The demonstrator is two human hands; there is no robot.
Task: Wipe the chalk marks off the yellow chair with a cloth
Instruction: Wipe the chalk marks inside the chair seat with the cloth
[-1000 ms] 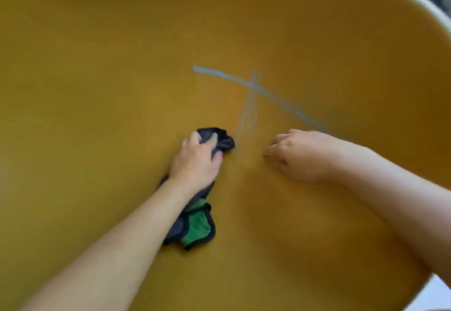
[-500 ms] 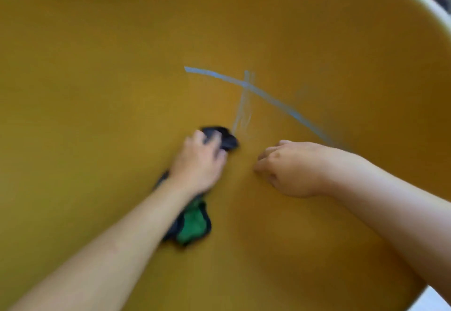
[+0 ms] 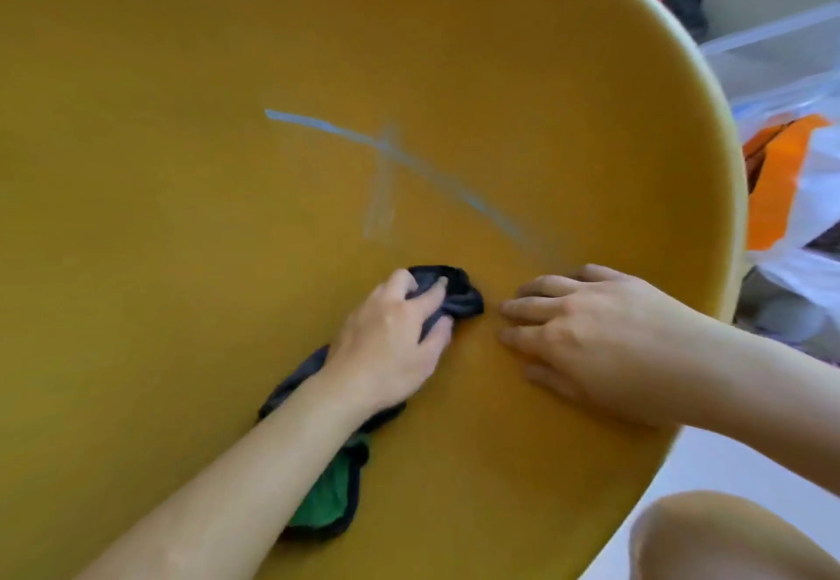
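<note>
**Cloth sits just below the chalk, left hand nearest**

I have the left hand [image 3: 386, 347] clenched on the cloth [image 3: 454, 293], a dark bunch gripped under the fingers, with its green tail [image 3: 327, 497] trailing back under my forearm. It presses on the yellow chair [image 3: 159, 238], low in the shell.

The relation that matters: the chalk marks lie up and away from my fingertips. The faint smeared stroke [image 3: 382, 188] stands almost directly above the cloth, near but not touching it, its long axis running up the shell. The long bright line [image 3: 409, 156] crosses it, slanting from upper left down to the right, where its faded lower end reaches the right hand [image 3: 586, 334]. That hand rests flat on the chair with fingers loosely curled, holding nothing, just beside the cloth. The left hand is the one to push, and I judge the stroke should go straight up.

Against the frame a second ago, the view has swung left and closer, so clutter [image 3: 791, 179] now shows past the rim. The two hands have drawn nearer each other, and both marks look unchanged.
</note>
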